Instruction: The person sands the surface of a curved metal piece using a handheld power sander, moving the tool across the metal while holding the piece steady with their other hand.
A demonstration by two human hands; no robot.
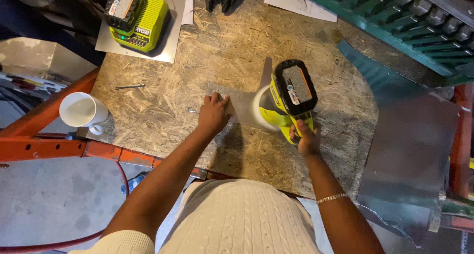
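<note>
Sheet metal (244,106) lies mid-surface (163,101). From the head view, my left hand (214,113) presses flat and open on its left edge; my right hand (307,138) grips the drill (289,98) over its right part. I'd keep the left fingers well apart from the tool and bear down straight.

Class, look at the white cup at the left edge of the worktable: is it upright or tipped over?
Upright. The white cup shows its round open mouth to the overhead camera, base down on the table edge.
</note>
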